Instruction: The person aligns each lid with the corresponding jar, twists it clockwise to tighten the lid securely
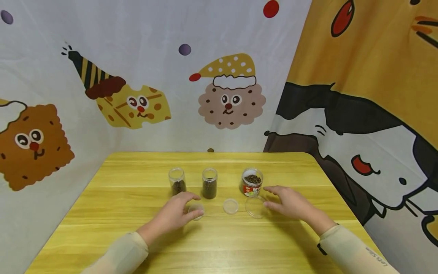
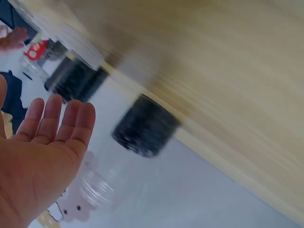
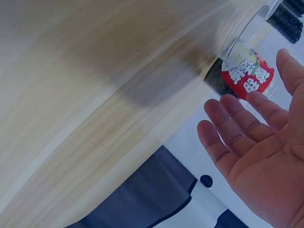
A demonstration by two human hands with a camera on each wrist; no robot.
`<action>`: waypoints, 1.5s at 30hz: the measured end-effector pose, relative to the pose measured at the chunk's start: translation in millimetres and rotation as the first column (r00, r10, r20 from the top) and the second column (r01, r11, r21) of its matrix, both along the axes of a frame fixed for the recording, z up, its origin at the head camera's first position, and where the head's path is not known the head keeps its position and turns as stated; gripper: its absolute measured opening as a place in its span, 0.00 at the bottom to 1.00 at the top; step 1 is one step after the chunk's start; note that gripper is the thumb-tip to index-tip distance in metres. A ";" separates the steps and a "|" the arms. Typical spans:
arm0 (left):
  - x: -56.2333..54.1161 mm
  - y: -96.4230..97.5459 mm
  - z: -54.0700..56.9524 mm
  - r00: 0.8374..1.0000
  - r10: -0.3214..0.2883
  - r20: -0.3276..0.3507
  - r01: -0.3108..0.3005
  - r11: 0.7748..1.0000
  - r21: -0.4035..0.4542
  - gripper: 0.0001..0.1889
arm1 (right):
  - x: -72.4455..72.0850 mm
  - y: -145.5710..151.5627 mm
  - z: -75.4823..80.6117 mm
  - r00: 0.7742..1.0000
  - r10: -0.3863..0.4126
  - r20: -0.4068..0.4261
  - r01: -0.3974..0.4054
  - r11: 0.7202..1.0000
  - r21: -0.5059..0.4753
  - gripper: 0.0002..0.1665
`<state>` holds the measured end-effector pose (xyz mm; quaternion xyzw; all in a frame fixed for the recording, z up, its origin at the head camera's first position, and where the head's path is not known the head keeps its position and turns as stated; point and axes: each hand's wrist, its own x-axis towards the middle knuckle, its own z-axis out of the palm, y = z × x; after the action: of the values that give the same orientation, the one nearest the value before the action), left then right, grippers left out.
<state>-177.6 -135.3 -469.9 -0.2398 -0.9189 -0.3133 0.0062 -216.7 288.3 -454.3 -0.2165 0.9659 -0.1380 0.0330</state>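
Observation:
Three clear jars stand uncovered in a row: a left jar (image 1: pixel 178 186) and a middle jar (image 1: pixel 209 188) with dark grains, and a wider right jar (image 1: pixel 252 189) with brown pellets and a red label. In front of them lie a small left lid (image 1: pixel 196 207), a small middle lid (image 1: pixel 230 206) and a larger clear lid (image 1: pixel 254 216). My left hand (image 1: pixel 174 212) hovers at the left lid, thumb and fingers apart; the left wrist view shows its palm holding nothing. Beside the larger lid and right jar is my right hand (image 1: pixel 291 203), fingers loosely extended, gripping nothing.
The jars and lids share a yellow wood-grain table (image 1: pixel 219 247). Behind it hangs a white curtain (image 1: pixel 154 68) with cartoon biscuits, and a cartoon-printed yellow cloth (image 1: pixel 376 57) covers the right side.

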 end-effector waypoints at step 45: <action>-56.0 168.3 13.3 0.959 0.053 0.277 -0.112 0.973 0.202 0.48 | 12.5 -38.2 -7.6 0.916 0.347 -0.200 -0.340 0.938 0.071 0.38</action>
<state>-233.6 33.0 -456.7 -0.1541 -0.8809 -0.4404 -0.0798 -204.2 250.1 -461.8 -0.3954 0.9132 -0.0896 -0.0414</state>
